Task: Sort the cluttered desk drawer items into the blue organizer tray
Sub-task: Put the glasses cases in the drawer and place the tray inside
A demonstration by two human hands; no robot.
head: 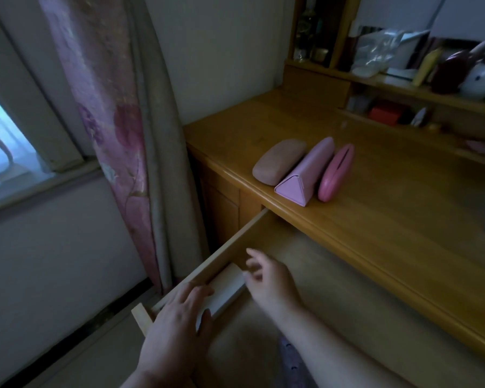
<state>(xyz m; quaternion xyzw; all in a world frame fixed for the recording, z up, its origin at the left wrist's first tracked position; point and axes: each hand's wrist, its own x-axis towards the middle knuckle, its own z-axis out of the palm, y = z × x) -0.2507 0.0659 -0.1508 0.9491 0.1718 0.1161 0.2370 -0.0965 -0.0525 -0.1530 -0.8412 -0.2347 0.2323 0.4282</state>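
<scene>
Left hand point(177, 312) flat, fingers straight, on pale rectangular box point(226, 287) at open drawer point(207, 261) left wall. Right hand point(266, 278) loose, spread, just beside box. Beyond, on desk point(375, 219), three pink cases point(305, 169) side by side.

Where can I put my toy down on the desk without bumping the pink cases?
The desk top is bare to the right of the three cases, and behind them up to the shelf. The drawer floor is bare right of the hands. It is crowded at the drawer's left wall, where both hands, left hand and right hand, meet the white box.
</scene>
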